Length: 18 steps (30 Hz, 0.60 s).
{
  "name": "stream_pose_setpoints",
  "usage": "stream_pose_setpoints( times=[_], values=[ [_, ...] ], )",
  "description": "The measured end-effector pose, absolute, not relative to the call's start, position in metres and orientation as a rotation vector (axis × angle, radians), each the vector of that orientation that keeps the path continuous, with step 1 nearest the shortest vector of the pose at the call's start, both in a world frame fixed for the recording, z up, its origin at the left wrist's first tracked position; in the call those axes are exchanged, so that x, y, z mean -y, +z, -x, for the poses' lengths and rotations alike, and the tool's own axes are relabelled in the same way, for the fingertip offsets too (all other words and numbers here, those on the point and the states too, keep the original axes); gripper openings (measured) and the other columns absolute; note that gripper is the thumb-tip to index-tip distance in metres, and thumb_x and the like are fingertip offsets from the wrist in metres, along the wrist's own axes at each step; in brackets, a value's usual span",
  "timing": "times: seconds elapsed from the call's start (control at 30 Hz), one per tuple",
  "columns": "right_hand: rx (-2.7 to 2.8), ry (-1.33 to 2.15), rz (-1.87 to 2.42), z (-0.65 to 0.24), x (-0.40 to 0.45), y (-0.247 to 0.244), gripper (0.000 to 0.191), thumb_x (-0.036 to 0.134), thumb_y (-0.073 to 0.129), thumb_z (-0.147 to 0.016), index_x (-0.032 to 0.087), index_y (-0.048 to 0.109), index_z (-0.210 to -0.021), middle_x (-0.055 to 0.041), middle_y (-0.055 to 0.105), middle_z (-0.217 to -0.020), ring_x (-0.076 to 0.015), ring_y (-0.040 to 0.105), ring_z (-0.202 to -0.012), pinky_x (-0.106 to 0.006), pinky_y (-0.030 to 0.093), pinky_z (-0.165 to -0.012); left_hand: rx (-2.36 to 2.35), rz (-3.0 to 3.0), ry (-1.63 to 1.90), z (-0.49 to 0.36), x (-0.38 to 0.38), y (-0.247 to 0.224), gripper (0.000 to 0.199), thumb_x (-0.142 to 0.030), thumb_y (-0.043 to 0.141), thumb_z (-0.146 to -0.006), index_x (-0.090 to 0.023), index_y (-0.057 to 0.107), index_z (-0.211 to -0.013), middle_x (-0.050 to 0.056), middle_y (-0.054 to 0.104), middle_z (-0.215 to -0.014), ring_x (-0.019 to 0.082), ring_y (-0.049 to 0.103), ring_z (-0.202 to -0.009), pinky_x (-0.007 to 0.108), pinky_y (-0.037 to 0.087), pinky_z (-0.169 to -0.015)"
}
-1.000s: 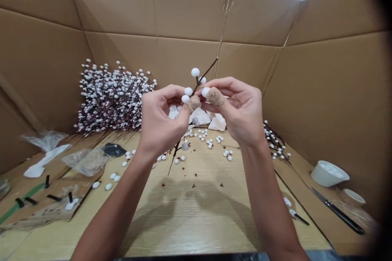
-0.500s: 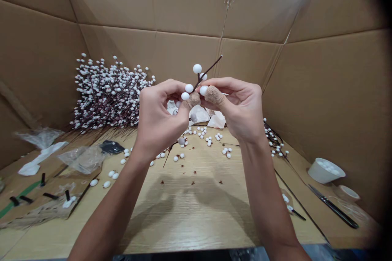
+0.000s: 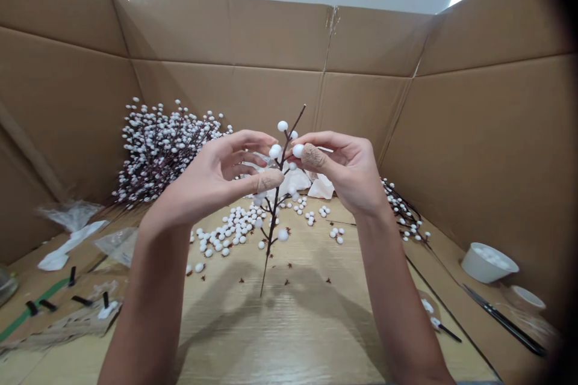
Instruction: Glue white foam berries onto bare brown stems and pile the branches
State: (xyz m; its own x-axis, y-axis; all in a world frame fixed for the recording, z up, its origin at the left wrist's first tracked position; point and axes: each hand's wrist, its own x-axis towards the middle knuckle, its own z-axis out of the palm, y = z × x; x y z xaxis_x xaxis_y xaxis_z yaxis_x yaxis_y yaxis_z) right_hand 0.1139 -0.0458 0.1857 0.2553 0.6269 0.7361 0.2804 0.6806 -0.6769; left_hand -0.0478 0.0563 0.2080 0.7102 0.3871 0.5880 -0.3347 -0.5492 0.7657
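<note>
Head view: right hand (image 3: 352,171) fingers (image 3: 313,157) pinch a round white foam berry (image 3: 298,150) on a thin brown branch (image 3: 276,210); left hand (image 3: 212,177) fingers (image 3: 244,147) curve open beside it.

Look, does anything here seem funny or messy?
Yes! Lots of loose white berries are scattered across the wooden table, like a spill. The thin branch has only a few berries, unlike the thick bunch behind it. The tan thumb wrappings look odd too.

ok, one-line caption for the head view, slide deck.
Head view: right hand pinches a white berry on a stem, left hand open beside it, loose berries on the table.
</note>
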Motion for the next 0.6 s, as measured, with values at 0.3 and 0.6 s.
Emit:
stream_pose_setpoints(
  times=[0.3,0.6],
  values=[
    [1.405,0.347,0.909,-0.103,0.042,0.184,0.020,0.032,0.076,-0.067,0.019,0.073,-0.082,-0.0032,0.072,-0.081,-0.0153,0.067,-0.078,-0.031,0.058,-0.075,0.002,-1.771,1.179,0.032,-0.060,0.201,0.017,-0.029,0.077,-0.066,-0.019,0.072,-0.078,0.006,0.071,-0.080,0.015,0.065,-0.073,0.024,0.051,-0.064],
    [1.400,0.328,0.903,-0.101,0.040,0.181,0.019,0.032,0.076,-0.068,0.019,0.073,-0.081,-0.0022,0.071,-0.079,-0.0145,0.066,-0.076,-0.032,0.058,-0.074,-0.005,-1.759,1.283,0.026,-0.059,0.198,0.006,-0.022,0.075,-0.068,-0.018,0.072,-0.071,0.002,0.068,-0.069,0.013,0.062,-0.065,0.024,0.049,-0.061]
  ],
)
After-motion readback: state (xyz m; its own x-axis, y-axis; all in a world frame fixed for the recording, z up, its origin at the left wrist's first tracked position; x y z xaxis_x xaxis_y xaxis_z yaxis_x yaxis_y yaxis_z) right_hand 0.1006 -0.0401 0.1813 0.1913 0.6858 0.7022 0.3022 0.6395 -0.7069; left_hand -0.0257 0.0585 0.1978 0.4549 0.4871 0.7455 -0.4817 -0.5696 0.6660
